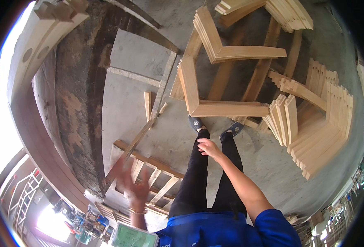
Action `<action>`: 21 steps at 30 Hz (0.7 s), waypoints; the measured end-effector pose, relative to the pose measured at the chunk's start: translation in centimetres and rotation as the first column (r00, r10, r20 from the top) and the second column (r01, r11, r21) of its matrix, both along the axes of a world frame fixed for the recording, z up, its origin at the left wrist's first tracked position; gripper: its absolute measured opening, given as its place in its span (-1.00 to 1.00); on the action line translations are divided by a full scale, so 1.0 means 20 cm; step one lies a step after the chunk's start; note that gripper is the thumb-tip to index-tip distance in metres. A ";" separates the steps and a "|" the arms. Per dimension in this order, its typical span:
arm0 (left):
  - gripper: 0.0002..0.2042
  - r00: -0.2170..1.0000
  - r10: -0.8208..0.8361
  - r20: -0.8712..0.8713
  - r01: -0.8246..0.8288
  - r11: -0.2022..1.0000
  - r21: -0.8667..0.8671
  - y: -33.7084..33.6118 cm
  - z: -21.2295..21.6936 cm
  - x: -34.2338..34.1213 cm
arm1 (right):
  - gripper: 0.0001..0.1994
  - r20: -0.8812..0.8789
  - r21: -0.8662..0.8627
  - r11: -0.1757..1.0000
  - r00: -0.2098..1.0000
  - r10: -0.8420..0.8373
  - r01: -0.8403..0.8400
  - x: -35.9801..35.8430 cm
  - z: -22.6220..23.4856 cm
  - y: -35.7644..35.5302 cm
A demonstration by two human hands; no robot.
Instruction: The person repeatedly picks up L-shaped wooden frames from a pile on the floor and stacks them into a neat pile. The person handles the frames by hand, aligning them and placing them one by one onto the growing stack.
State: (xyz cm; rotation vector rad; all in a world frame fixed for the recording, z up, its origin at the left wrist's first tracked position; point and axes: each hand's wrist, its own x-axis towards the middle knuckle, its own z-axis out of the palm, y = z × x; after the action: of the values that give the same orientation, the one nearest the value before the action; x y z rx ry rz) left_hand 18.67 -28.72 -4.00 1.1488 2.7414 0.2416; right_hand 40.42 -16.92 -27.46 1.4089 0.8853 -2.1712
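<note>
My left hand (136,186) is smeared by motion at the lower left, above a slatted wooden pallet (165,190) and beside the dark, worn table (81,103). What its fingers do cannot be made out. My right hand (208,147) hangs in front of my legs, its fingers loosely bent and a little apart, with nothing visible in them. Just beyond it lies a stack of angled, L-shaped pale wooden pieces (231,108). A similar L-shaped stack (248,52) lies farther off. To the right stands a larger stack of jointed pieces (320,144) with finger-like ends.
Wooden rails (258,78) lie under the stacks on the grey concrete floor (256,152). More angled wooden pieces (287,14) sit at the far right. Notched light wood (56,24) rises at the upper left beside the table. Narrow wooden bars (161,88) extend from the table's side.
</note>
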 end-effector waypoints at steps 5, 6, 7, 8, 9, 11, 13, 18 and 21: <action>-0.66 0.884 0.166 0.436 -0.176 0.984 -0.018 -0.09 -0.58 0.31 | -0.71 0.182 0.532 0.758 0.926 0.332 -0.376 0.40 -0.16 -0.05; -0.64 0.829 0.222 0.513 -0.239 0.971 -0.034 -0.13 -0.69 0.36 | -0.71 0.218 0.528 0.746 0.914 0.343 -0.406 0.44 -0.17 -0.06; -0.62 0.781 0.307 0.544 -0.267 0.951 -0.153 -0.19 -0.79 0.42 | -0.71 0.251 0.521 0.734 0.900 0.356 -0.435 0.48 -0.16 -0.06; -0.59 0.727 0.394 0.561 -0.289 0.918 -0.270 -0.25 -0.86 0.49 | -0.71 0.280 0.514 0.721 0.886 0.370 -0.464 0.49 -0.17 -0.06; -0.47 0.676 0.432 0.597 -0.252 0.897 -0.363 -0.29 -0.94 0.59 | -0.70 0.296 0.553 0.666 0.865 0.405 -0.501 0.51 -0.19 -0.04; -0.40 0.555 0.561 0.614 -0.142 0.792 -0.594 -0.22 -0.99 0.82 | -0.66 0.362 0.607 0.553 0.818 0.447 -0.571 0.60 -0.24 0.01; -0.34 0.554 0.569 0.607 -0.040 0.747 -0.664 -0.18 -1.03 0.95 | -0.48 0.314 0.882 0.183 0.830 0.460 -0.435 0.54 -0.34 0.13; -0.32 0.705 0.409 0.579 0.018 0.806 -0.591 -0.13 -1.16 1.02 | -0.15 0.460 0.872 -0.129 0.699 0.547 -0.473 0.10 -0.53 0.45; -0.42 0.708 0.431 0.560 -0.034 0.813 -0.582 -0.14 -1.20 1.05 | -0.11 0.502 0.849 -0.208 0.620 0.602 -0.485 -0.04 -0.64 0.56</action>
State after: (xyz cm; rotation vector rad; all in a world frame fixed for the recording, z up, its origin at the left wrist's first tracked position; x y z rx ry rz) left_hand 39.61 -31.55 -27.90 0.4047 2.0667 -0.0818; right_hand 39.59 -5.67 -40.30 0.7991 2.7071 -0.6380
